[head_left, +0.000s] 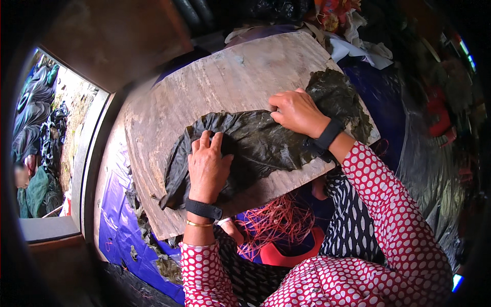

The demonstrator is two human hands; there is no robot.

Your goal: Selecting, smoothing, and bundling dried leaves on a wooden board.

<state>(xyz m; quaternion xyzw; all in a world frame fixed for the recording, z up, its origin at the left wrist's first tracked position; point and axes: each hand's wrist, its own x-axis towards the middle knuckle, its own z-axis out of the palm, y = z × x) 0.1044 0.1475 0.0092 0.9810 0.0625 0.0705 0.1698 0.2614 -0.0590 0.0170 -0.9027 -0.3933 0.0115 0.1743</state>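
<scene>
A red top with white dots lies nearest, its sleeves running up along both forearms. Past it, a worn wooden board slants across the middle, with blue-purple sheeting below and around it. A broad, wrinkled dark leaf lies on the board, from its lower left toward the right. Black trousers with pale marks show beneath the board's edge. Another dark leafy piece covers the board's upper right corner; whether it joins the first is hidden. Under the near edge sits a tangle of red strands. The right hand bends its fingers at the leaf's upper edge; I cannot tell whether its grip has closed on it. The left hand rests on the leaf's left part, grip wide, fingers extended. A curved red object, possibly a container, adjoins the strands. Black straps circle both wrists; a thin gold-coloured bracelet sits below the left one.
</scene>
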